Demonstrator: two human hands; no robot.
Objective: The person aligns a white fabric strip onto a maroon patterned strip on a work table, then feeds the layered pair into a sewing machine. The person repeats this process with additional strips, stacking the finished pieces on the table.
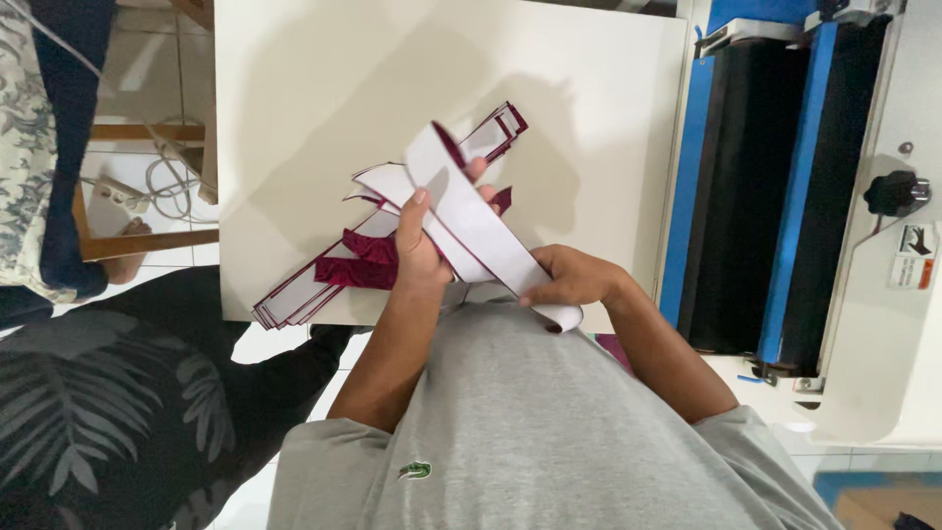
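Both hands grip a stack of long white card strips with maroon backs [471, 221]: left hand [417, 250] mid-stack, right hand [569, 280] at its near end, above the cream counter [294, 98].

a: what can't you make out?

b: the left hand [420, 250] covers the middle of the white and maroon strips [471, 221], so where they cross is hidden. the right hand [572, 279] hides the strip's near end.

a: and the edges?

b: the roller machine [785, 196] is cut off at the far and right edges, and the worktop [314, 88] at the far edge. the small sticker on the machine is too small to tell.
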